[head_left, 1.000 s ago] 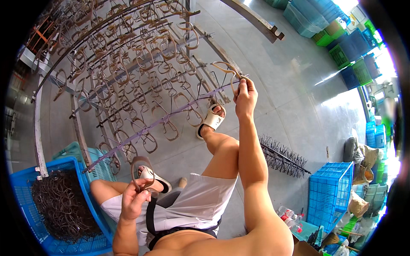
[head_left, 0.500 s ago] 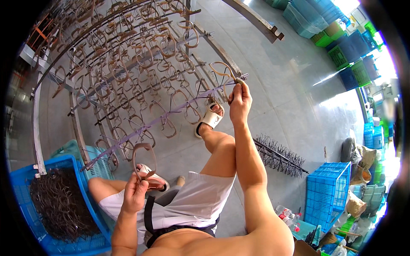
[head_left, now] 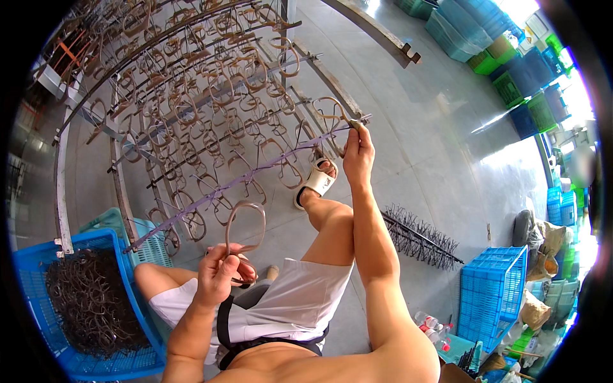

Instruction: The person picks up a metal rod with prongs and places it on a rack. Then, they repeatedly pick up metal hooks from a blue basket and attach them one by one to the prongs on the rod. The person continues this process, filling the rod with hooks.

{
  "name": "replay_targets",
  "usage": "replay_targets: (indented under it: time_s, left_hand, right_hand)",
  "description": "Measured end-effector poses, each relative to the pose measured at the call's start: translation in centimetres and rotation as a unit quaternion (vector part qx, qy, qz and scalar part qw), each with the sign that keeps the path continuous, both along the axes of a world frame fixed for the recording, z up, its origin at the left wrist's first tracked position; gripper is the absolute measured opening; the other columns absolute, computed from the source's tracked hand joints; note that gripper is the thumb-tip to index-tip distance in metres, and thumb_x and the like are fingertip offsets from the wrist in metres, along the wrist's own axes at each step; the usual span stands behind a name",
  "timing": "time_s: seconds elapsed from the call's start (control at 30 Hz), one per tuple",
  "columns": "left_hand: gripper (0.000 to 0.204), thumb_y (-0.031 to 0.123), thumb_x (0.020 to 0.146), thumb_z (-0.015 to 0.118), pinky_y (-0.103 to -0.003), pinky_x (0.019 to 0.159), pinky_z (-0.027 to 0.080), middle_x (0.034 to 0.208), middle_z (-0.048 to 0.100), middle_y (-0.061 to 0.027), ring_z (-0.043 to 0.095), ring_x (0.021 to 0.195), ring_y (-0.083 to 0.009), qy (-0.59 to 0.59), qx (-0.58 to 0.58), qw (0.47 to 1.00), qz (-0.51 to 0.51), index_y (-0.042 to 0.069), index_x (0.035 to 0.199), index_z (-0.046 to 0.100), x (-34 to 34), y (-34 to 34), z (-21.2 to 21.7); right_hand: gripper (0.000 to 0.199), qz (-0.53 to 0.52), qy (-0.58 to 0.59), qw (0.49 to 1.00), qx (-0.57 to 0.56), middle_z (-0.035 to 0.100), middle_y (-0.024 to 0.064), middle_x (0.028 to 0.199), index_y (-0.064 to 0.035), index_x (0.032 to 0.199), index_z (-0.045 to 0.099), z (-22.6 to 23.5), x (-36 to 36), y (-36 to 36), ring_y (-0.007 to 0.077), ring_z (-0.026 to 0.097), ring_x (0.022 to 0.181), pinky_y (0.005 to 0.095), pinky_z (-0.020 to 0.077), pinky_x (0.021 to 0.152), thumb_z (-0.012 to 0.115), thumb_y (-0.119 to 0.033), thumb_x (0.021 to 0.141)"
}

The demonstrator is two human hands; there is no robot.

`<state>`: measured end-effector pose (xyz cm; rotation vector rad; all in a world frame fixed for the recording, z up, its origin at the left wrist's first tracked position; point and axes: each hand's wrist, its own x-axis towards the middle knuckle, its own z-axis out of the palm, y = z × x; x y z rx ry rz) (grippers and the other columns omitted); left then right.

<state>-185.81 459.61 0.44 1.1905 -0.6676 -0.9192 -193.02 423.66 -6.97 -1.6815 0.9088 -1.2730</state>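
My left hand (head_left: pixel 216 274) pinches a brown, two-looped eyeglass frame (head_left: pixel 263 225) above my lap; one rounded loop stands up from the fingers and the other is partly behind them. My right hand (head_left: pixel 359 153), arm stretched forward, is closed at the right end of a purple rod (head_left: pixel 255 171). There it grips another brown eyeglass frame (head_left: pixel 329 99), whose loops lie on the far and near sides of the rod. Short hooks stick out along this rod, and similar frames hang from some of them.
A large rack (head_left: pixel 220 89) of hanging frames fills the far left. Beside my left knee, a blue crate (head_left: pixel 96 241) holds tangled dark frames. A black spiked rod (head_left: pixel 421 239) lies on the floor to the right, near another blue crate (head_left: pixel 488 297). Stacked bins (head_left: pixel 447 35) line the far right.
My left hand has moved right and slightly up, turning its eyeglass frame so the upper loop faces me more. My right hand has stayed at the rod's end.
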Motion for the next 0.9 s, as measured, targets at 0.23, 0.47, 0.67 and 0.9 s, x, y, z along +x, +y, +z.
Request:
replay_targets:
  time_s: [0.23,0.47,0.67,0.9]
  left_hand:
    - [0.017,0.013,0.085,0.063,-0.018,0.041,0.04,0.057,0.056,-0.0015,0.053,0.045,-0.0054,-0.003,0.088,0.996,-0.007,-0.003,0.089,0.061,0.4,-0.3,1.2]
    - [0.021,0.013,0.081,0.065,-0.019,0.054,0.043,0.073,0.06,-0.0045,0.055,0.061,-0.0072,-0.115,-0.011,0.993,-0.034,-0.002,0.094,0.061,3.3,-0.1,1.4]
    - [0.024,0.017,0.089,0.052,-0.027,0.074,0.046,0.093,0.058,-0.0069,0.056,0.084,-0.0144,-0.3,0.178,0.811,0.47,0.002,0.108,0.056,11.7,8.5,0.1]
    - [0.039,0.032,0.082,0.055,-0.041,0.081,0.043,0.099,0.062,-0.0189,0.059,0.089,-0.0317,-0.337,0.681,0.499,0.417,-0.002,0.102,0.059,21.7,36.0,-11.5]
  right_hand:
    - [0.028,-0.104,0.138,0.976,-0.135,0.048,0.0172,0.107,-0.0052,0.116,0.049,5.5,0.1,5.9,0.0267,0.043,0.103,0.0365,0.0386,0.084,0.049,-0.011,0.089]
    - [0.025,0.574,0.124,0.809,0.0,0.055,0.0065,0.068,-0.0059,0.104,0.057,10.7,-3.7,12.9,0.0207,0.055,0.062,0.0313,0.0427,0.059,0.051,-0.027,0.092]
    - [0.018,0.115,-0.223,0.929,0.273,0.039,-0.0054,0.06,-0.0069,0.106,0.054,5.6,1.0,9.0,0.0029,0.033,0.048,0.0181,0.0272,0.04,0.046,-0.018,0.095]
    - [0.018,0.107,-0.183,0.926,0.313,0.04,-0.0044,0.062,-0.0069,0.107,0.054,3.0,2.9,8.8,0.003,0.032,0.047,0.0182,0.0282,0.038,0.046,-0.018,0.095]
